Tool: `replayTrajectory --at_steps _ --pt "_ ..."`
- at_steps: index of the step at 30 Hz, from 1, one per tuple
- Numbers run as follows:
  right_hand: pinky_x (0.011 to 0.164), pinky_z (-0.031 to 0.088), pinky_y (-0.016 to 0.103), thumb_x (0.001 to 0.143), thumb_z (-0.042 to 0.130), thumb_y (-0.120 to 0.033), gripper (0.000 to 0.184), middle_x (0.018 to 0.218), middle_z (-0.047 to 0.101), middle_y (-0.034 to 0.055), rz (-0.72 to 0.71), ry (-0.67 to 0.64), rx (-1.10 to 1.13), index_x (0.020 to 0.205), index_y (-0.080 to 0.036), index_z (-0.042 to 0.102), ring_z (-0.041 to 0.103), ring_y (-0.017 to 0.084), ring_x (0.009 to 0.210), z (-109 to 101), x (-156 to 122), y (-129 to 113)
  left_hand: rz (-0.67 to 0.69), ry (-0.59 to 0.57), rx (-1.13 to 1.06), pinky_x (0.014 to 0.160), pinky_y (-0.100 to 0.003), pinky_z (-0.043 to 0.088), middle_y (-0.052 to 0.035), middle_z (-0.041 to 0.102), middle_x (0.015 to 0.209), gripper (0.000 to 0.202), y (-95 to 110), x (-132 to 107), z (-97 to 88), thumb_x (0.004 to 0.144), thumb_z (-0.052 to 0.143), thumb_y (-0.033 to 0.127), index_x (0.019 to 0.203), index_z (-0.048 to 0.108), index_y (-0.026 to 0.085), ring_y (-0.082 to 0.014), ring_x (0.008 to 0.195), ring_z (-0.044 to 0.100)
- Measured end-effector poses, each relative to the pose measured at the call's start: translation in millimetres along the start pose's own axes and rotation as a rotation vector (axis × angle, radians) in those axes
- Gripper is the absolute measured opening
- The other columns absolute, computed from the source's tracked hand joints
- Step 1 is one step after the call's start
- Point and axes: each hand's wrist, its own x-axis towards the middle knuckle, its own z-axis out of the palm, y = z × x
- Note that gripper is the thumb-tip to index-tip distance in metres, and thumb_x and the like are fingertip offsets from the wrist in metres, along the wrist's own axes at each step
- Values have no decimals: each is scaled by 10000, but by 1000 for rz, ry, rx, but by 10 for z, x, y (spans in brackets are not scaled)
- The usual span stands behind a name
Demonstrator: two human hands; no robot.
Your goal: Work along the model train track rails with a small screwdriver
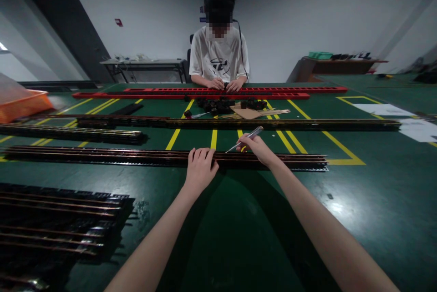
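A long black slotted strip (112,155) with copper-coloured rods along it lies across the green table in front of me. My left hand (200,167) grips this strip near its middle, fingers curled over the top and thumb on the near side. In my right hand (252,144) is a slim screwdriver (254,133) with a clear handle. Its thin shaft slants down to the left, and the tip is at the strip's upper edge, just right of my left hand. Whether the tip touches a rod I cannot tell.
More black strips (68,133) lie beyond, and a stack of them (61,219) is at the near left. Across the table a person (218,55) handles something small over red rails (191,95). Black parts (218,105), cardboard (246,113), papers (382,109) and an orange bin (27,105) surround the work.
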Motion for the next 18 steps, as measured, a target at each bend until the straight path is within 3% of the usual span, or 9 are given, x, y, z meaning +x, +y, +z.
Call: replayTrajectory --at_steps 18 --pt "626 484 273 680 660 -373 232 607 621 12 0 17 59 659 -159 573 598 123 590 -48 23 5 4 26 32 1090 -480 297 -86 611 1171 350 3 -11 -8 865 411 166 1176 571 166 -236 1126 523"
